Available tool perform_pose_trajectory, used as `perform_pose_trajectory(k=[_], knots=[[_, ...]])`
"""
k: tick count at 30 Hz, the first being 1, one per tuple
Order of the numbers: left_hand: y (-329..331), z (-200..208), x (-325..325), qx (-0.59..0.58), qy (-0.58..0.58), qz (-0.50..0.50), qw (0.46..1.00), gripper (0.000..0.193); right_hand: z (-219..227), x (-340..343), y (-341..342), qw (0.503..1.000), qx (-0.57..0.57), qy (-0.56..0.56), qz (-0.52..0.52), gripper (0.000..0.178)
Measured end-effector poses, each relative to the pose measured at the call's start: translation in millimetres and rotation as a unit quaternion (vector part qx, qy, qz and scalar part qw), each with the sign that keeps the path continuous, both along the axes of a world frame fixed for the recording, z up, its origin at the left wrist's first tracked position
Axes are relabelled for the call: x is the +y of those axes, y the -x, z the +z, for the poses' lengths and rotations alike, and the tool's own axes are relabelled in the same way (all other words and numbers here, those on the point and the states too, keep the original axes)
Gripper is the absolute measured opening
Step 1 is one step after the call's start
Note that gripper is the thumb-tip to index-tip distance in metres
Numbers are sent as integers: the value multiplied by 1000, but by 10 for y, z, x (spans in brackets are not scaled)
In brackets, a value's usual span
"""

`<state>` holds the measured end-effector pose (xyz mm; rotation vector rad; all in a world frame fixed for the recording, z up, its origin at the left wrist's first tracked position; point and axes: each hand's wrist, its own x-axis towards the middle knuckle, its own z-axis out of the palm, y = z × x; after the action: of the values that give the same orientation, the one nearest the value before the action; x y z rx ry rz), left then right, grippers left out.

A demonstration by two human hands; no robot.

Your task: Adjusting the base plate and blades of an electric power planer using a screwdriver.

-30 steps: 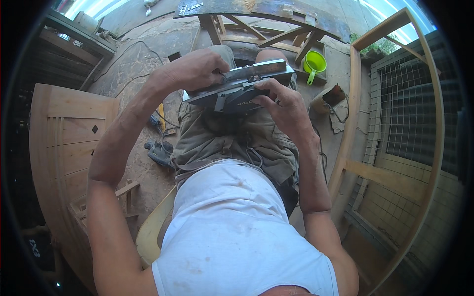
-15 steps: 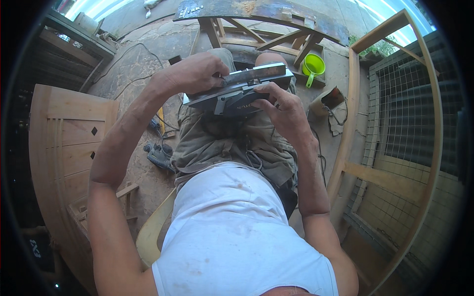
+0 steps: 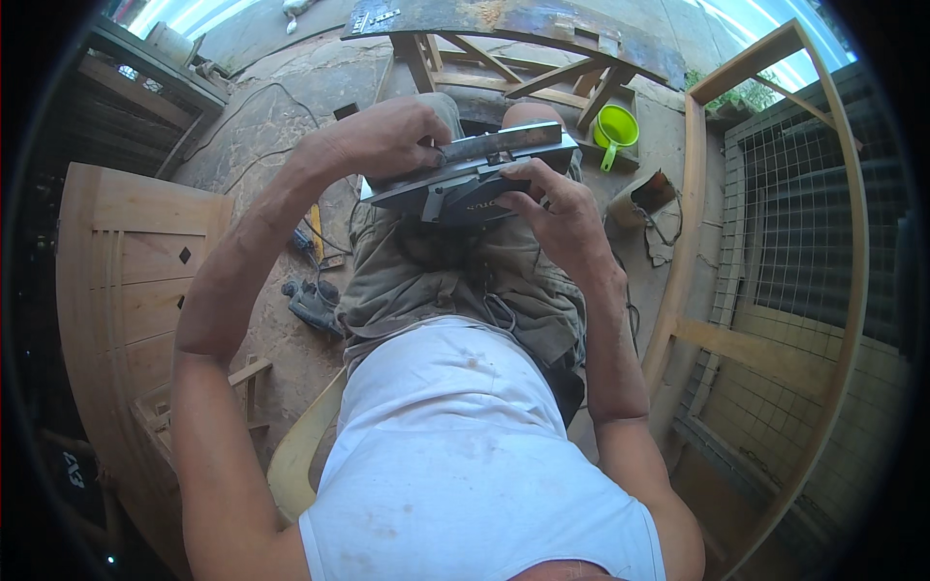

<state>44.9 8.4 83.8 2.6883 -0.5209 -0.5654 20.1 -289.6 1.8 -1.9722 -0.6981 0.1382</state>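
An electric planer (image 3: 455, 200), black with bright metal sole plates, rests over my lap with its sole facing up. Along its top lies a dark flat metal bar (image 3: 509, 142), tilted slightly up to the right. My left hand (image 3: 392, 136) is closed at the bar's left end, its fingertips partly hidden. From the right, my right hand (image 3: 562, 203) grips the planer's near side, thumb below and index finger reaching over the edge towards the middle of the sole.
Ahead stands a low workbench (image 3: 465, 21), with a green dipper (image 3: 616, 126) beside its right leg. A wooden door panel (image 3: 145, 252) leans at left, near another power tool (image 3: 315, 305) on the floor. A tall wooden frame (image 3: 686, 213) and wire mesh (image 3: 785, 194) are at right.
The planer and bar have shifted very slightly. Both hands keep nearly the same place and grip.
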Motion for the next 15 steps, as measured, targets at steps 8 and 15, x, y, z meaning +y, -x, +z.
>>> perform_pose_trajectory(k=[8, 15], knots=[[-239, -140, 112, -1, -22, 14, 1000, 28, -110, 42, -39, 999, -27, -35, 4, 35], [-279, -191, 71, 22, -24, 19, 999, 30, -113, 17, -43, 1000, -6, -15, 0, 35]])
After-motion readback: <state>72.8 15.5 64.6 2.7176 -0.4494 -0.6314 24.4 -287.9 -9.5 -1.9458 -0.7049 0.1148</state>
